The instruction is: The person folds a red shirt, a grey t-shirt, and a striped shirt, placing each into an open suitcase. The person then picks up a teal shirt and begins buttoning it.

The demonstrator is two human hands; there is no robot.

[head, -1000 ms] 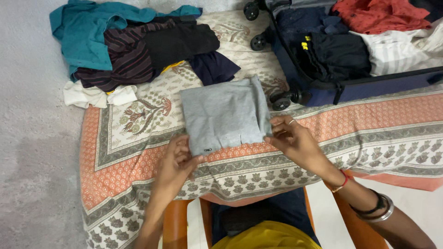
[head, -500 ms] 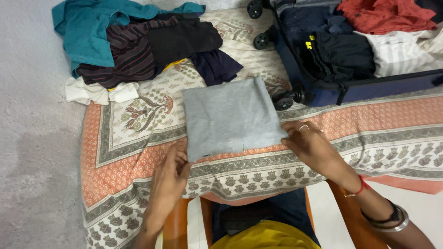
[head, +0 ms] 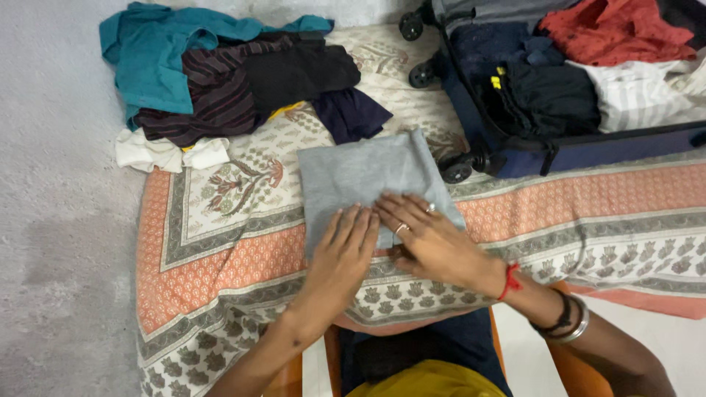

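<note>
Now both hands, left hand (head: 346, 246) and right hand (head: 430, 239), press flat on the folded grey garment (head: 360, 173).

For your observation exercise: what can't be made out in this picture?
- Head view: near edge of the folded grey garment, under the left hand and right hand.
- Open suitcase: far part cut by the frame's top and right edges.
- Lower clothes in the pile: buried under others.

A home bedroom: patterned bedsheet (head: 220, 242), heaped clothes (head: 220, 81), open packed suitcase (head: 559, 95).
</note>
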